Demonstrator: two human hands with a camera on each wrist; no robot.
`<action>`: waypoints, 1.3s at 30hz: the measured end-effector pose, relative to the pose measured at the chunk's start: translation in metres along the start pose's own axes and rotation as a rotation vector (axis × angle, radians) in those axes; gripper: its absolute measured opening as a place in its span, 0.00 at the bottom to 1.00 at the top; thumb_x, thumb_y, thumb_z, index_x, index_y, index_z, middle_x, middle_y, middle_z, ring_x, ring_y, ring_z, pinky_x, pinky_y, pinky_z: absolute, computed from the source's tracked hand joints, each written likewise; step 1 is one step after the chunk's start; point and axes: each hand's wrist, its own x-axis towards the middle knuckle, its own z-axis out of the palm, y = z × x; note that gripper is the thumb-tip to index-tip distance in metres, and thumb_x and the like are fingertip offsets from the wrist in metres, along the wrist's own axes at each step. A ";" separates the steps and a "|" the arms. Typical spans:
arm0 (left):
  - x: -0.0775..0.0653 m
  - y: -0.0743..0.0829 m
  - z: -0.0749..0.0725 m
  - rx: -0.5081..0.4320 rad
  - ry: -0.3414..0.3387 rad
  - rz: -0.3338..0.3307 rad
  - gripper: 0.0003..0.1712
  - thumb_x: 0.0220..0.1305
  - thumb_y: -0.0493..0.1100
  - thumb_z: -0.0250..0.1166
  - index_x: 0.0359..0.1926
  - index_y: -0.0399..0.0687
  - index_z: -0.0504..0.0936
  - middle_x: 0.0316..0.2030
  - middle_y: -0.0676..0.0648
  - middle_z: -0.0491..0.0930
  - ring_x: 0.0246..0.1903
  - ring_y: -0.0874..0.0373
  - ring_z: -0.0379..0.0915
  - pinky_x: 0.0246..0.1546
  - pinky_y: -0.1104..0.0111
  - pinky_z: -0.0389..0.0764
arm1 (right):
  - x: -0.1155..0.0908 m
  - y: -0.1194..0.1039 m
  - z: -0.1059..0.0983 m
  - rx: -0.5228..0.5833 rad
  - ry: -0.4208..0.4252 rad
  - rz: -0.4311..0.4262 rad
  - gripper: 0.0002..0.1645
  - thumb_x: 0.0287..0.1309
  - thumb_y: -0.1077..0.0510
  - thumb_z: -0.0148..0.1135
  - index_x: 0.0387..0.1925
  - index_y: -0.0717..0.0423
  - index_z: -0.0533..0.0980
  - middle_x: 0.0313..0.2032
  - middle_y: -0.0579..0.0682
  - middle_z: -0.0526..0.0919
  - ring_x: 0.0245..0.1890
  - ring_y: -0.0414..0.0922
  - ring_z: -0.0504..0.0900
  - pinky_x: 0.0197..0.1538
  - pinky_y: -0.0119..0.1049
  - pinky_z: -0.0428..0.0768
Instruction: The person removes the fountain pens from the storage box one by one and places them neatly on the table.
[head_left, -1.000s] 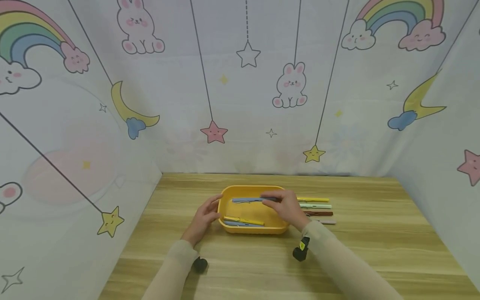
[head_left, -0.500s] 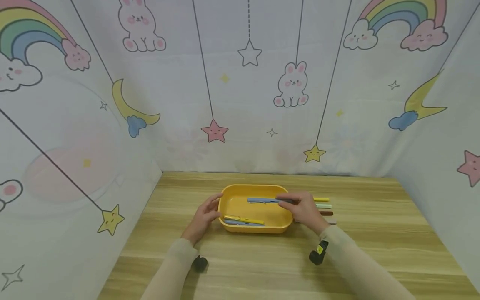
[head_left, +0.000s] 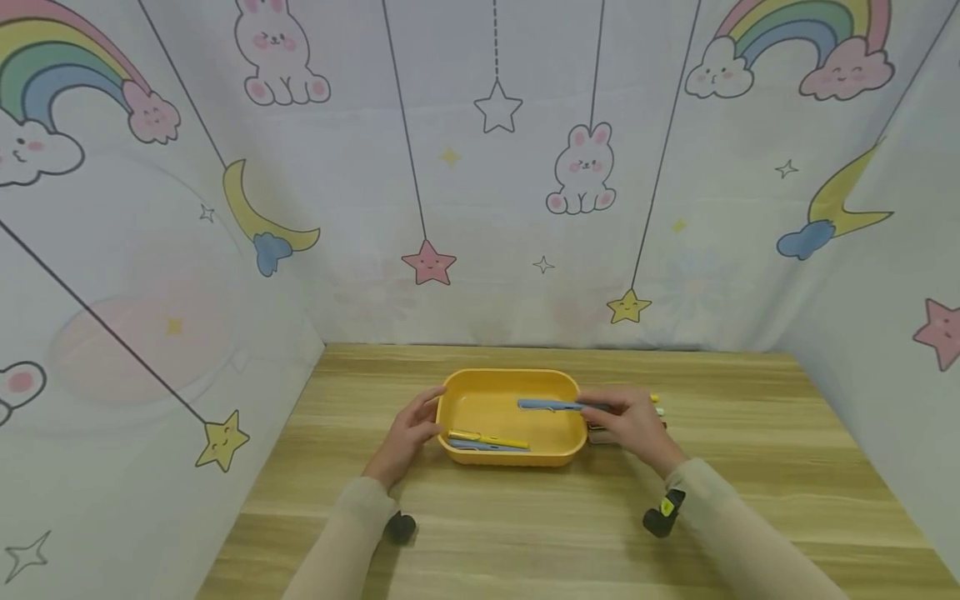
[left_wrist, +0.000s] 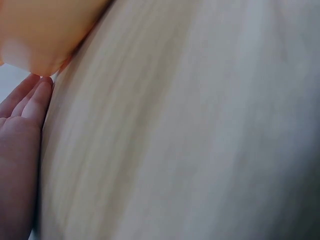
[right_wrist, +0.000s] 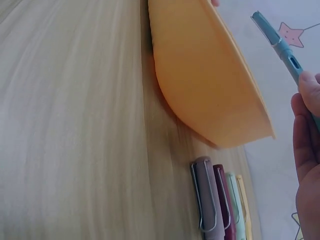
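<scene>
My right hand (head_left: 633,425) pinches a blue pen (head_left: 545,405) by one end, between thumb and fingers. Its capped end with the metal clip points left, over the right part of a yellow plastic tray (head_left: 487,459). In the right wrist view the blue pen (right_wrist: 282,49) is held higher than the tray rim. Inside the tray, near its front wall, lie a yellow pen (head_left: 487,439) and another blue pen (head_left: 480,447) side by side. My left hand (head_left: 403,437) rests against the tray's left end, its fingers extended and touching the wall in the left wrist view.
Several pens lie in a row on the table just right of the tray, partly hidden under my right hand: a greyish-pink pen (right_wrist: 209,200), a dark red pen (right_wrist: 225,200), a pale green pen (right_wrist: 236,205) and a yellow pen (right_wrist: 244,202). Cartoon-printed cloth (head_left: 495,208) walls the wooden table (head_left: 525,533).
My right hand has moved right with the blue pen, from over the tray's middle to past its right rim, covering more of the row. The left hand stays put.
</scene>
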 end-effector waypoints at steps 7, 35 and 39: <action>0.000 0.000 0.001 0.004 0.002 0.002 0.36 0.71 0.32 0.60 0.78 0.51 0.67 0.76 0.37 0.66 0.74 0.38 0.64 0.67 0.58 0.72 | -0.010 0.008 -0.010 -0.006 0.016 -0.003 0.17 0.64 0.63 0.72 0.52 0.67 0.86 0.45 0.58 0.91 0.45 0.61 0.90 0.47 0.52 0.86; 0.001 -0.002 0.001 0.008 -0.009 0.027 0.36 0.71 0.32 0.59 0.78 0.49 0.66 0.75 0.34 0.66 0.73 0.36 0.65 0.62 0.69 0.75 | -0.055 0.025 -0.051 -0.144 0.144 0.044 0.17 0.65 0.59 0.72 0.52 0.64 0.87 0.48 0.52 0.91 0.42 0.37 0.88 0.41 0.36 0.87; 0.000 -0.001 0.001 0.011 -0.008 0.021 0.36 0.71 0.32 0.59 0.78 0.50 0.66 0.76 0.34 0.65 0.73 0.36 0.65 0.62 0.69 0.75 | -0.061 0.027 -0.056 -0.140 0.144 0.059 0.17 0.66 0.57 0.72 0.53 0.61 0.87 0.50 0.49 0.91 0.46 0.39 0.88 0.44 0.33 0.86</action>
